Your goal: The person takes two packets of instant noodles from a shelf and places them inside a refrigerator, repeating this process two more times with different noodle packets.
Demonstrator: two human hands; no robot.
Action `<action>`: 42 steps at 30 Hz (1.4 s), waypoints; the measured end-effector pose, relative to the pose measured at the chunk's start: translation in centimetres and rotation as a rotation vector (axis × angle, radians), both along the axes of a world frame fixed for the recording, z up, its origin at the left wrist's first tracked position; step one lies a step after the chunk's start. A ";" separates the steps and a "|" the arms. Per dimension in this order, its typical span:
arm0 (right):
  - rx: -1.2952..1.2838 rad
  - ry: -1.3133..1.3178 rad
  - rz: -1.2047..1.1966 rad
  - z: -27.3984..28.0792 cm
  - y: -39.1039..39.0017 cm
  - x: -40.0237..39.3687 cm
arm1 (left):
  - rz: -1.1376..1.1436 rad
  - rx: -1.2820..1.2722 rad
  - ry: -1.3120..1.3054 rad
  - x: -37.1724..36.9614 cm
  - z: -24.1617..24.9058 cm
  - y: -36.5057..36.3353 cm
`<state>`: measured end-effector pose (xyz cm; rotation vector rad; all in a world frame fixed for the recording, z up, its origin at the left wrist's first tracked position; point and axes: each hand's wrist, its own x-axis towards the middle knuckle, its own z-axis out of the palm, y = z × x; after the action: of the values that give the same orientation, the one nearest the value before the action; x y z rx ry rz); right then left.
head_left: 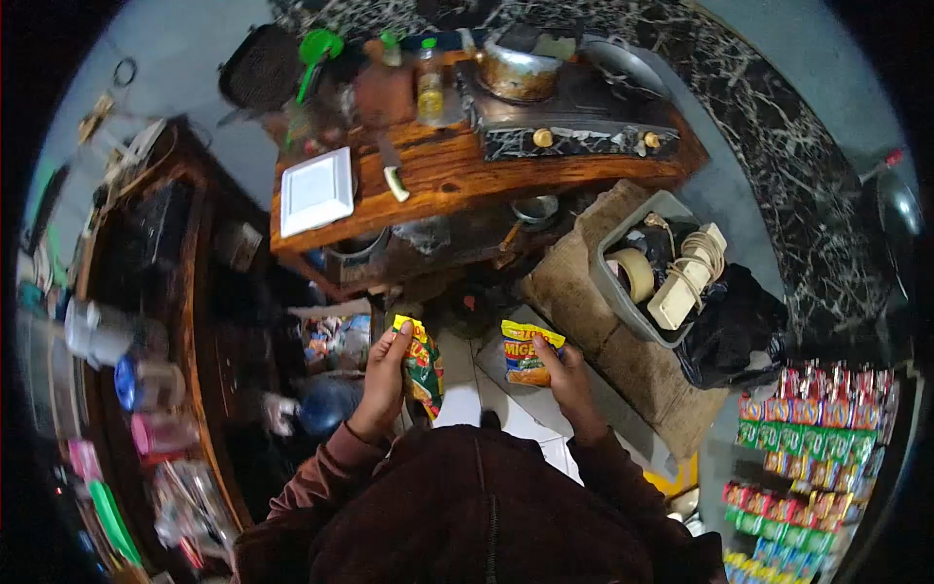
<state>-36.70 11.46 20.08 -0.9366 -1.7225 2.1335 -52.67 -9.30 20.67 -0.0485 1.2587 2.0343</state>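
Near the wooden counter (448, 200), a person stood with both hands closed on packets, 1 in each. The left hand (382, 375) pinched a green packet (422, 380) with a yellow top; the right hand (572, 382) gripped a mostly yellow packet (526, 362) by its edge. From where I stood, the step seemed to be holding the 2 apart, and any next move called for a firm pinch without crushing them. Off to the right, a grey bin (624, 314) held a tape roll (638, 274) and a cord-wrapped power strip (671, 304); a green-capped bottle (429, 92) contained yellowish liquid.
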 end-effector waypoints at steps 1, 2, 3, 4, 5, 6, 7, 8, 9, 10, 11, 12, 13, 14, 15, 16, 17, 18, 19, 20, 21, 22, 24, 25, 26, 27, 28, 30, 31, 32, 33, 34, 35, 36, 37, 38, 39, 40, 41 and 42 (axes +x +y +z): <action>0.010 -0.030 -0.073 0.3 -0.5 -0.5 | -0.010 -0.041 -0.006 -1.3 -0.3 0.0; 0.059 -0.099 -0.134 1.1 -1.0 -1.0 | -0.017 -0.083 -0.016 -2.5 -0.5 0.1; 0.065 -0.102 -0.166 1.1 -1.3 -1.2 | -0.049 -0.075 -0.018 -3.7 -0.5 0.2; 0.068 -0.080 -0.192 0.9 -1.5 -1.4 | -0.095 -0.058 0.013 -5.0 -0.6 0.4; 0.070 -0.061 -0.218 0.8 -1.8 -1.4 | -0.141 -0.042 0.042 -6.1 -0.6 0.6; 0.073 -0.071 -0.250 1.1 -2.1 -1.4 | -0.181 -0.045 0.052 -7.2 -0.6 0.9; 0.094 -0.073 -0.280 1.4 -2.3 -1.4 | -0.204 -0.031 0.043 -8.0 -0.9 1.5; 0.113 -0.075 -0.313 1.7 -2.5 -1.2 | -0.219 -0.030 0.043 -8.5 -0.7 2.2; 0.110 -0.083 -0.354 0.7 -2.5 -0.7 | -0.237 -0.030 0.044 -8.7 -0.5 2.9; 0.142 -0.064 -0.364 -0.8 -2.3 -0.1 | -0.278 -0.030 0.040 -8.8 -0.6 3.6; 0.174 -0.045 -0.374 -1.9 -2.2 0.8 | -0.296 -0.040 0.039 -8.8 -0.8 4.3; 0.189 -0.108 -0.389 -1.0 -2.5 1.0 | -0.312 -0.049 0.040 -8.7 -0.9 4.9; 0.191 -0.109 -0.422 -0.8 -3.0 1.3 | -0.345 -0.046 0.043 -8.3 -1.0 5.4; 0.102 -0.077 -0.435 -0.5 -3.3 1.5 | -0.375 -0.028 0.054 -7.9 -1.1 5.9; 0.016 -0.041 -0.440 -0.4 -3.3 1.8 | -0.398 -0.010 0.065 -7.4 -0.9 6.5; 0.075 -0.137 -0.401 -0.7 -3.2 2.4 | -0.490 0.030 0.060 -6.7 0.7 7.0; 0.076 -0.130 -0.414 -1.4 -3.3 2.8 | -0.503 0.032 0.067 -6.2 0.1 7.3; 0.185 -0.052 -0.407 -1.7 -3.4 2.6 | -0.479 -0.013 0.111 -5.7 -0.5 7.7; 0.292 0.025 -0.398 -1.8 -3.4 2.6 | -0.455 -0.058 0.155 -5.3 -1.0 8.0; 0.469 -0.026 -0.341 -1.6 -3.2 3.2 | -0.464 -0.060 0.164 -5.0 -1.4 8.1; 0.466 -0.022 -0.351 -1.9 -3.0 3.5 | -0.461 -0.105 0.213 -4.3 -0.9 8.3; 0.582 -0.047 -0.320 -2.4 -2.8 3.7 | -0.455 -0.147 0.259 -3.6 -0.6 8.4; 0.669 -0.093 -0.282 -2.6 -2.8 4.1 | -0.466 -0.133 0.215 -2.6 -0.6 8.6; 0.672 -0.094 -0.273 -2.9 -2.7 4.5 | -0.470 -0.119 0.170 -2.0 -0.6 8.6; 0.768 -0.116 -0.209 -3.4 -2.4 4.8 | -0.456 -0.116 0.168 -1.4 -0.6 8.6; 0.865 -0.133 -0.140 -2.9 -2.0 4.8 | -0.463 -0.085 0.176 -0.9 -0.6 8.6; 0.866 -0.178 -0.104 -2.4 -1.8 5.0 | -0.467 -0.059 0.186 -0.5 -0.7 8.4; 0.839 -0.191 -0.097 -1.5 -1.2 4.7 | -0.421 -0.059 0.199 0.2 -0.7 7.8; 0.810 -0.220 -0.113 -1.4 -1.1 4.5 | -0.403 -0.058 0.210 0.7 -0.6 7.5; 1.052 -0.307 -0.084 -1.9 -1.0 4.7 | -0.383 -0.075 0.189 1.1 -0.1 7.0; 1.049 -0.294 -0.066 -2.1 -0.6 4.5 | -0.362 -0.083 0.190 0.9 -0.7 6.6; 0.970 -0.275 -0.072 -2.1 -0.4 4.2 | -0.363 -0.091 0.190 0.7 -1.6 6.0; 0.894 -0.259 -0.083 -2.3 -0.3 4.0 | -0.368 -0.094 0.192 0.6 -2.0 5.6; 0.763 -0.286 -0.078 -2.3 -0.3 3.7 | -0.365 -0.128 0.212 0.7 -1.0 5.2; 0.770 -0.282 -0.084 -2.2 -0.3 3.7 | -0.367 -0.121 0.219 0.5 -1.1 5.1; 0.837 -0.318 -0.084 -2.0 -0.3 3.7 | -0.358 -0.127 0.193 0.1 -1.3 5.0; 0.902 -0.357 -0.088 -1.6 -0.3 3.6 | -0.351 -0.134 0.166 -0.3 -1.3 5.0; 0.903 -0.361 -0.102 -2.4 0.0 3.4 | -0.347 -0.164 0.160 -0.6 -1.3 5.1; 0.933 -0.229 -0.127 -3.8 0.5 3.4 | -0.361 -0.163 0.163 -1.0 -1.1 5.4; 0.959 -0.100 -0.151 -4.7 0.6 3.4 | -0.366 -0.150 0.183 -1.3 -1.0 5.6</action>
<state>-33.31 12.06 15.38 -0.8190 -2.2532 0.9374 -53.93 -3.67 19.64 0.2843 1.4149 1.6570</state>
